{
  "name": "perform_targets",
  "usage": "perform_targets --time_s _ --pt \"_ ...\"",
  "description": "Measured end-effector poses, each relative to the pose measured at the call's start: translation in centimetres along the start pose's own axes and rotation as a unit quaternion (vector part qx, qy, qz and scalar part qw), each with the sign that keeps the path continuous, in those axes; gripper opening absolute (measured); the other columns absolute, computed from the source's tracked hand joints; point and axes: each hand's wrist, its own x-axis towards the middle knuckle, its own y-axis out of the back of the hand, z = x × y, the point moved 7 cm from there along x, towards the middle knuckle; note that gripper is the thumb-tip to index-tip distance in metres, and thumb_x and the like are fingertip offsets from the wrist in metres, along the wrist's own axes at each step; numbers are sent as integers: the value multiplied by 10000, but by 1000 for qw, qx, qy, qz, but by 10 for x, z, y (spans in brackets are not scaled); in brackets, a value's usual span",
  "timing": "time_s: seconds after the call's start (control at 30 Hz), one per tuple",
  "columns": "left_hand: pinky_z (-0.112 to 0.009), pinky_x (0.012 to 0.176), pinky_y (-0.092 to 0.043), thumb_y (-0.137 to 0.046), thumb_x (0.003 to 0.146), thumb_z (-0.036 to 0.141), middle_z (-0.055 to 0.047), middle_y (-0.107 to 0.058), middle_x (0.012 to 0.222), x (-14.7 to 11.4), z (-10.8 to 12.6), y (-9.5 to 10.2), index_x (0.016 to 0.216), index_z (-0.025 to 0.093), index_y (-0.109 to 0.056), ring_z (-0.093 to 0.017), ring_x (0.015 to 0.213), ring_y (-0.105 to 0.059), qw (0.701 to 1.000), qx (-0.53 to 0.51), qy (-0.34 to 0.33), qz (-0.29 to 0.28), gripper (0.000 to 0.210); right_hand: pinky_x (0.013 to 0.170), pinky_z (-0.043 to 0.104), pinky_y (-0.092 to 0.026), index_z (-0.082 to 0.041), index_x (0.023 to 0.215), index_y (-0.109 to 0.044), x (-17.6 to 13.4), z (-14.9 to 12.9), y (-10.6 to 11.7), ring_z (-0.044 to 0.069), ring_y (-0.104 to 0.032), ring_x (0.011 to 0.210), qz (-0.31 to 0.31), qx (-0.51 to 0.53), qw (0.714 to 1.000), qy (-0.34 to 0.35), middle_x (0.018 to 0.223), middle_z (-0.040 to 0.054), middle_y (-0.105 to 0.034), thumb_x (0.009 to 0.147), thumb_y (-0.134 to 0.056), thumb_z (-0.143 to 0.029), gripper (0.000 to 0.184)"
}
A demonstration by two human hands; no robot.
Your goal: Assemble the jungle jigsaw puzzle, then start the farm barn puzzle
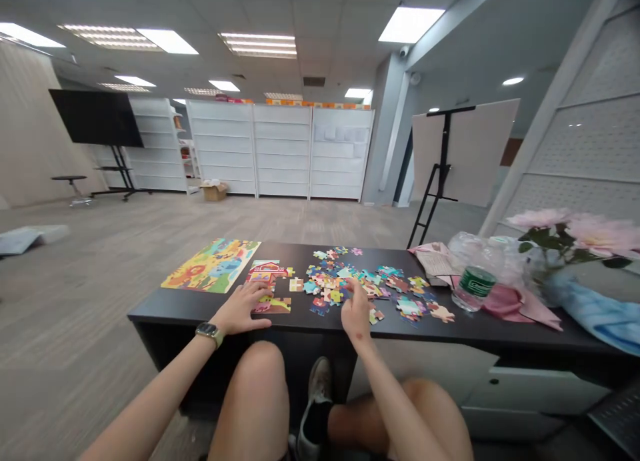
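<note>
My left hand (pixel 244 307), a watch on its wrist, lies open with fingers and thumb apart over the near left part of a partly joined jigsaw puzzle (pixel 265 269). That section shows a red house and a yellow-green patch, partly covered by my fingers. A loose puzzle piece (pixel 296 285) lies just right of it. My right hand (pixel 356 309) is at the pile of loose puzzle pieces (pixel 320 279), its fingers curled together among them. Whatever is between those fingertips is too small to make out. At the table's left lies a colourful picture sheet (pixel 213 266) with cartoon animals.
The dark table (pixel 295 319) ends close to my knees. On its right stand a green-labelled clear bottle (pixel 474 289), crumpled pink cloth or paper (pixel 507 304), clear plastic (pixel 463 247) and pink flowers (pixel 600 233). Beyond are a board on a stand (pixel 465 151) and white shelves (pixel 283 151).
</note>
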Motion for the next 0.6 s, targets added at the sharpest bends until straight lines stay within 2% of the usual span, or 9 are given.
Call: perform_targets --time_s 0.1,0.17,0.33,0.47,0.6 --pt "-469 1068 -388 -514 956 544 -90 -511 1441 1 -3 3 1404 281 -514 -304 1309 -478 999 -7 26 19 519 1015 466 -412 -187 1220 -618 1 -4 -8 296 -545 1173 -45 -37 998 22 1206 120 -667 768 -478 -98 481" --pt "-476 1086 -375 -475 988 504 -88 -499 1459 1 -5 4 1424 279 -493 -297 1310 -477 999 -10 41 26 491 1007 488 -402 -217 1191 -647 0 -4 -13 321 -544 1167 -72 -58 995 31 1172 108 -691 771 -545 -133 441" --pt "-486 1132 -347 -530 975 480 -82 -470 1506 3 -8 3 1450 298 -462 -296 1367 -431 996 -36 77 26 513 920 472 -439 -235 1139 -655 -1 6 -20 312 -589 1056 -120 -81 989 16 1075 85 -705 821 -559 -192 335" --pt "-487 1137 -353 -553 967 443 -81 -466 1517 4 -11 3 1465 312 -442 -302 1383 -421 995 -41 91 17 527 984 478 -426 -225 1238 -594 -3 7 -21 308 -557 1172 -126 -103 986 29 1225 91 -663 834 -564 -209 405" --pt "-490 1102 -395 -602 924 447 -70 -470 1517 4 -15 -2 1480 341 -424 -331 1381 -426 996 -26 80 -10 593 954 480 -446 -249 1204 -601 -5 8 -19 306 -573 1118 -126 -122 985 -3 1127 78 -676 839 -596 -232 366"
